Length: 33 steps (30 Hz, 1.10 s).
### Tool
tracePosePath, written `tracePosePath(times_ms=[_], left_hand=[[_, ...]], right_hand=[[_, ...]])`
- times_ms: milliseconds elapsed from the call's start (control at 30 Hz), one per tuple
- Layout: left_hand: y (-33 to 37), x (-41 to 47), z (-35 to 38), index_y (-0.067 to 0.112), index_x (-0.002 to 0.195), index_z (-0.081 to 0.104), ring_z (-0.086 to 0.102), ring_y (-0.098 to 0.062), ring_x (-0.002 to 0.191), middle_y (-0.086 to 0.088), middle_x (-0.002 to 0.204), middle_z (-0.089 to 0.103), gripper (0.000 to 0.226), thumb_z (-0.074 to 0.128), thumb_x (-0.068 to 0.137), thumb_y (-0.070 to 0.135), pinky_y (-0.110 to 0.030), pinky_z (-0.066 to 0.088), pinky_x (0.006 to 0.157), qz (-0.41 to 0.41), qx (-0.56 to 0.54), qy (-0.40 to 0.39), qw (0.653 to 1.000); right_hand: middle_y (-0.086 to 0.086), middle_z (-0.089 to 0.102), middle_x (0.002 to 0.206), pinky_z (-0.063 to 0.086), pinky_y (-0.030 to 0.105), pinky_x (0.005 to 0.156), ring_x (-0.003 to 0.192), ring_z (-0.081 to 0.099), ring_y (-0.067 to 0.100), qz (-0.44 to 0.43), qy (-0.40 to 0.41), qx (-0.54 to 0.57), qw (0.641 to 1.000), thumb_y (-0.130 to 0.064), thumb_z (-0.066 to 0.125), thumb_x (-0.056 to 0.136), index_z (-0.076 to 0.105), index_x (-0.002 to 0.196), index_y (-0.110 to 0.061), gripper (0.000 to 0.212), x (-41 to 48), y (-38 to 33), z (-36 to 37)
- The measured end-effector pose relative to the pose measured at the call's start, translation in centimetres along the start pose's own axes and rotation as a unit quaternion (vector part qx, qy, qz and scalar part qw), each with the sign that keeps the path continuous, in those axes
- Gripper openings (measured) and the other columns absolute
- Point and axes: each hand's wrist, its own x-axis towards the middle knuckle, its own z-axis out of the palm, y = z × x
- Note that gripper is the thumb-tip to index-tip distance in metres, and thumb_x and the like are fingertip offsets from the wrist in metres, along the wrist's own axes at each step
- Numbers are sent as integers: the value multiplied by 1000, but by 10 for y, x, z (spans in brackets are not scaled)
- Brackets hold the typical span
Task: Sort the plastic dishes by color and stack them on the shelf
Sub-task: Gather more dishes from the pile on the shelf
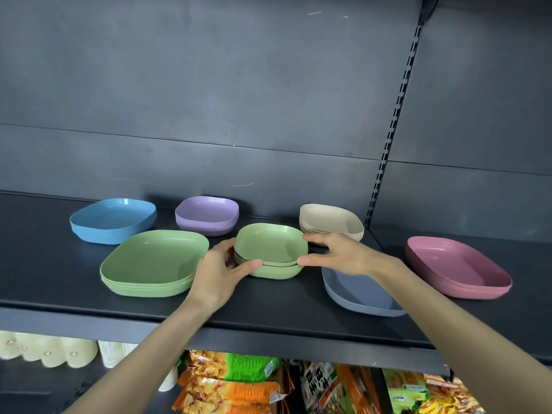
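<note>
The single head-worn wide-angle view faces forward and slightly down at the shelf (44, 264) from close by.

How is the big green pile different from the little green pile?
The big green pile is wider than the little green pile and sits to its left. The big pile is neatly nested; the little pile's top dish sits crooked, held by the left hand and right hand. Both are green.

Reaching forward with both forearms; gripping the left side of the small green dish stack (270, 248) with the left hand (219, 271); pinching its right rim with the right hand (343, 255).
</note>
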Motion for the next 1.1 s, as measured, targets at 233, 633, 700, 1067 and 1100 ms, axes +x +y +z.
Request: tracePosePath(times_ms=[233, 633, 700, 1067, 1100], left_hand=[[3, -3, -4, 26, 101, 64, 66, -9, 90, 11, 92, 72, 27, 75, 79, 15, -11, 48, 78, -8, 66, -33, 997], [69, 4, -6, 11, 140, 40, 39, -20, 132, -4, 144, 42, 60, 63, 89, 32, -27, 31, 103, 51, 346, -100, 931], [93, 19, 0, 13, 141, 40, 39, -22, 133, -5, 144, 43, 60, 62, 89, 34, -30, 32, 105, 81, 386, -124, 911], [231, 66, 121, 14, 140, 37, 37, -30, 131, -14, 140, 43, 60, 61, 89, 35, -42, 35, 106, 262, 456, -146, 838], [242, 64, 137, 14, 140, 37, 37, -30, 131, -13, 140, 43, 60, 61, 90, 36, -42, 35, 105, 273, 457, -150, 833]], right_hand=[[-3, 45, 145, 33, 31, 111, 135, 38, 16, 22, -32, -54, 998, -50, 58, 88, 44, 141, -17, 64, -2, -8, -5], [0, 50, 140, 37, 22, 94, 124, 50, 17, 53, 28, -126, 990, -44, 66, 85, 46, 138, -14, 64, -14, -19, -52], [2, 54, 136, 38, 26, 98, 123, 50, 20, 49, 61, -164, 983, -41, 66, 85, 49, 136, -13, 60, -22, -17, -73], [11, 47, 139, 40, 40, 102, 127, 43, 28, 133, 211, -274, 929, -33, 68, 84, 46, 136, -13, 59, -141, 33, -208], [10, 47, 138, 40, 41, 101, 126, 43, 28, 142, 219, -281, 924, -34, 68, 84, 46, 135, -14, 59, -157, 42, -218]])
